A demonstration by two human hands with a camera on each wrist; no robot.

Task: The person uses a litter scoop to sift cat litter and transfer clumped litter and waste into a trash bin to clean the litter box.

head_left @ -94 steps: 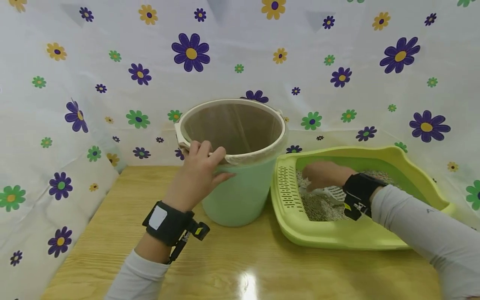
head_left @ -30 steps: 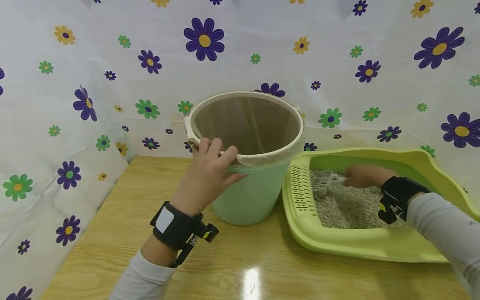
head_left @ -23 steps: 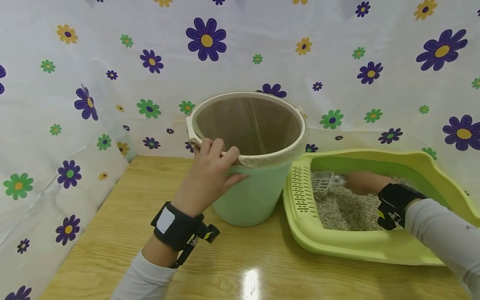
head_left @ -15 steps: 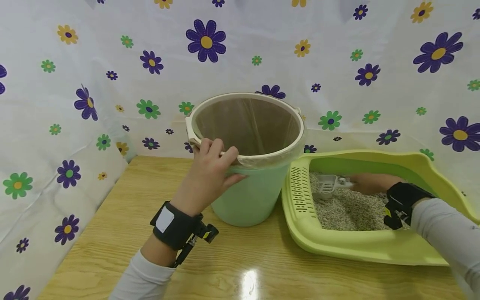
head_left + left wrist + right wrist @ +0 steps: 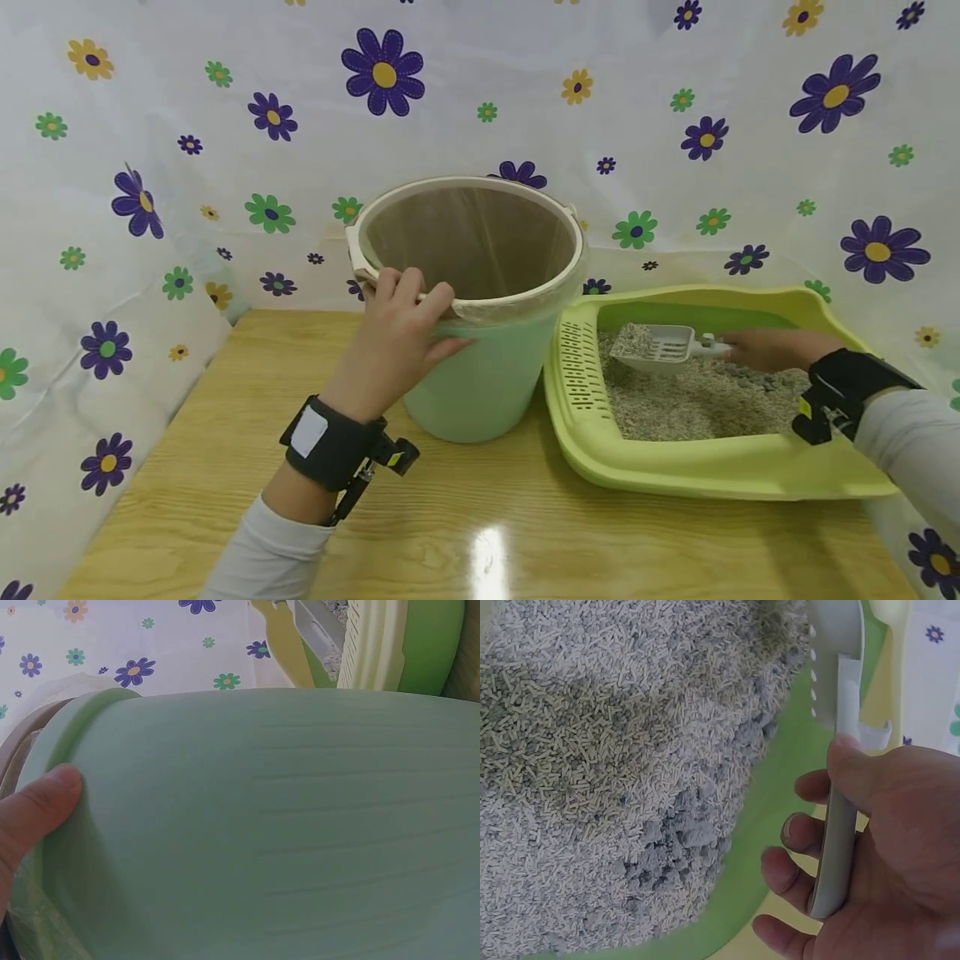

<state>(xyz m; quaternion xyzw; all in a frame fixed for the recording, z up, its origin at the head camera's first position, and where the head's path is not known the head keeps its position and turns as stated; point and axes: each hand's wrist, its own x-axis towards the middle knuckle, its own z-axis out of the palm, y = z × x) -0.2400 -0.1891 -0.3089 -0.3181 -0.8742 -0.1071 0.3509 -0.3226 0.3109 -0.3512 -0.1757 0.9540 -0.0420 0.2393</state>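
Observation:
My left hand point(image 5: 397, 342) grips the near-left rim of a mint-green trash bin point(image 5: 480, 383), its fingers over the rim and its thumb point(image 5: 45, 799) against the outside wall. A clear plastic bag point(image 5: 480, 242) lines the bin and folds over its pale ring. In my right hand point(image 5: 780, 348) is the handle of a slotted white litter scoop point(image 5: 675, 343), thumb on top and fingers curled beneath. The scoop's head points left above the cat litter point(image 5: 675, 412), with some litter at its front end. Grey clumps point(image 5: 694, 825) show in the litter in the right wrist view.
The yellow-green litter box point(image 5: 675, 467) stands on the wooden table point(image 5: 405, 533), close to the bin's right side. Its perforated ledge point(image 5: 581, 367) faces the bin. A flower-patterned sheet point(image 5: 450, 133) hangs behind and at the sides.
The scoop has risen out of the litter, now carrying some at its front. Earlier, its head was turned the other way under my right hand. My left hand keeps its hold on the rim.

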